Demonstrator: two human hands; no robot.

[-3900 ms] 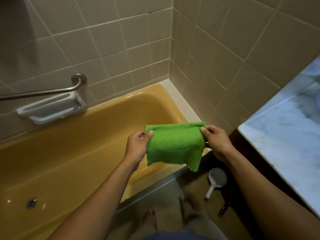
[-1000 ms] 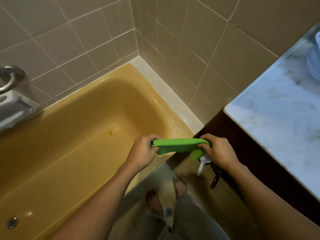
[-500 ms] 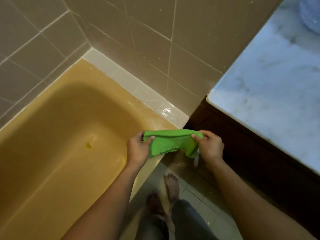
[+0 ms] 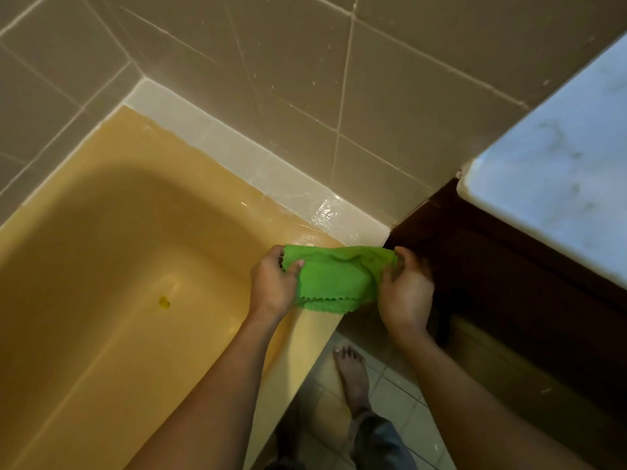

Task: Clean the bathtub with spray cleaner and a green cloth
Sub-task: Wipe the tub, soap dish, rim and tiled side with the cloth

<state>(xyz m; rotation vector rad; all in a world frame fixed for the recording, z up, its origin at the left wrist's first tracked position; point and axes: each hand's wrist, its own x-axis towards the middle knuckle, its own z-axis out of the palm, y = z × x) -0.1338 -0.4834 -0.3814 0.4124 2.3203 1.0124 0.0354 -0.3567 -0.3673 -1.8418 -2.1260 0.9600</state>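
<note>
tile, pale and square, covers the floor (image 4: 397,405) nearest the camera. a bare foot (image 4: 351,371) stands on it just beside the outer wall of the bathtub (image 4: 101,252). above the foot both forearms reach forward.

the left hand (image 4: 271,286) and the right hand (image 4: 405,293) hold the green cloth (image 4: 336,279) between them, one at each end, over the near corner of the tub's rim. on both hands the fingers are curled round the fabric, with the thumb pinching it; neither hand is spread flat. the cloth is bunched and doubled over, and its zigzag-cut edge hangs at the bottom. whether it touches the rim i cannot tell.

it looks light, soft and limp, so it will sag wherever it is not held. my guess is that it handles best folded into a pad and pressed under one palm, rather than pinched by the ends. once wet it will likely cling and drag on the enamel.

beyond the hands, the tub's yellow basin has a small darker spot (image 4: 164,302) on its bottom. farther still, a white ledge (image 4: 220,140) runs along the tub's end, shiny and wet near the right, under the beige tiled wall (image 4: 305,62). to the right, a marble bench (image 4: 559,157) tops a dark wooden cabinet (image 4: 492,266). no spray cleaner shows.
</note>
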